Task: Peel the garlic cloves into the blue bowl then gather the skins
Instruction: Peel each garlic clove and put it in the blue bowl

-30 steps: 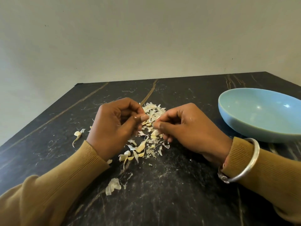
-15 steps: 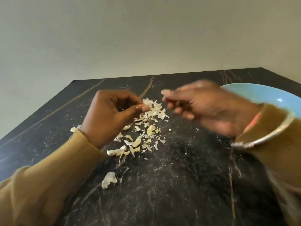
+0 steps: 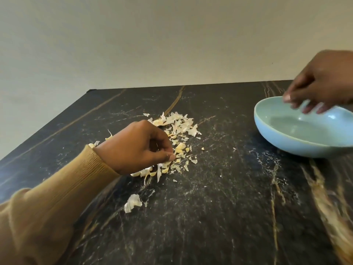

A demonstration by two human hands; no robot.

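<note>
Nearest, a single curled white garlic skin (image 3: 132, 202) lies on the black veined stone worktop (image 3: 219, 207), apart from the heap of papery cream garlic skins (image 3: 177, 129) on its near side. It is probably a stray that the gathering step will have to collect.

At the heap's near-left edge, the left hand (image 3: 137, 148) comes out of a mustard knitted sleeve (image 3: 63, 188) and rests low. Its fingers are curled and the thumb tip meets them right at the scraps, which looks like reaching for the next piece to peel. Whether it already grips anything I cannot tell.

A few pale garlic cloves (image 3: 142, 172) with their skin on lie under that hand, touching the heap, and more are mixed in among the flakes.

Right of the heap and well apart stands the round pale-blue ceramic bowl (image 3: 286, 144), kept away from the scraps so that only peeled garlic goes in. Its glossy inside shows no clove, though the near wall hides part of the bottom.

Over the bowl, the blurred right hand (image 3: 321, 87) hangs with its fingers parted and pointing down, holding nothing visible, which suggests a drop.

Beyond the heap rises a plain cream wall (image 3: 152, 44).
</note>
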